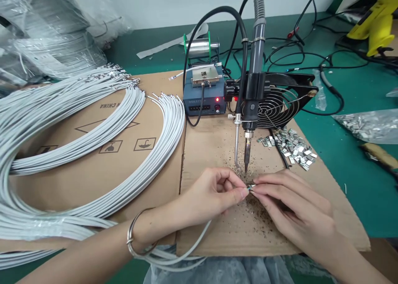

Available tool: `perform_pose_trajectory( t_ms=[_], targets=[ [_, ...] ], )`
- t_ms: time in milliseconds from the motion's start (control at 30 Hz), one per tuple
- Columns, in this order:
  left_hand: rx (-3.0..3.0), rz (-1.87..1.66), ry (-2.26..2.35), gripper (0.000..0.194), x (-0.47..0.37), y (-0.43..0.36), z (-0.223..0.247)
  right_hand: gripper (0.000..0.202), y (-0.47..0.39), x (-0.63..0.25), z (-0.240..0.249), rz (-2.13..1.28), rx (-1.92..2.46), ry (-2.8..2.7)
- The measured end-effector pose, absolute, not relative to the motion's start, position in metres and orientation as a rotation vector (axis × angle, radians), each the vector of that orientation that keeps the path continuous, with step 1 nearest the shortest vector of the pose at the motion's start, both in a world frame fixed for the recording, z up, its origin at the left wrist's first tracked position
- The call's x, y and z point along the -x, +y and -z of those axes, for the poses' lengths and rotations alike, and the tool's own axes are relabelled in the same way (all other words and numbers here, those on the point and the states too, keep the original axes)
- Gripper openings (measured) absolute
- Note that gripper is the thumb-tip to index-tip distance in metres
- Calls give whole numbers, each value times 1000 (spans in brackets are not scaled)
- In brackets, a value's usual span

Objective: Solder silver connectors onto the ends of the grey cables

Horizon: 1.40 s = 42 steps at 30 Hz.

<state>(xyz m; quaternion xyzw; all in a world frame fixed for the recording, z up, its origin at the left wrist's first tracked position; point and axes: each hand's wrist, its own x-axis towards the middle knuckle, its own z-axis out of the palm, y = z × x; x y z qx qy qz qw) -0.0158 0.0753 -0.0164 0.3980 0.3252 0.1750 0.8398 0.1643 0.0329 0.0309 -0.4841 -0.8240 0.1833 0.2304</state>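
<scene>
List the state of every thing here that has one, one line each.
Left hand: pinching a white cable near its end
Right hand: pinching a tiny part at that end
Soldering iron: mounted, tip down
Control box: red light lit
Fan: tilted; spinning, cannot tell
Solder spool: lying sideways, wound
Metal pieces: loose, heaped
Cable bundle: curved

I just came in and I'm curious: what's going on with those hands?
A person's left hand pinches the end of a pale gray cable, and the right hand holds what looks like a small metal connector there. Above them a soldering iron points down; loose metal pieces lie piled on the cardboard.
</scene>
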Motion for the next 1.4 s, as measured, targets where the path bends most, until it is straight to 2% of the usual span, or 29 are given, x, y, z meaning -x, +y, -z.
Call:
perform_pose_trajectory(
  t_ms=[333, 500, 667, 867, 1133, 1400],
  targets=[
    [-870, -381, 680, 21, 16, 74, 18, 25, 33, -162, -31, -508, 1369, -2303],
    [-933, -398, 697, 23, 15, 73, 16, 15, 36, -159, -33, -673, 1458, -2244],
    [-971, -413, 718, 24, 16, 70, 17, 14, 35, -155, -36, -801, 1579, -2108],
    [-978, -439, 737, 23, 16, 69, 18, 14, 33, -152, -36, -661, 1546, -2122],
    [-915, -447, 701, 23, 15, 67, 20, 8, 26, -147, -27, -963, 1774, -1748],
    [-933, -481, 723, 21, 14, 67, 19, 7, 24, -144, -26, -991, 1759, -1710]
  ],
)
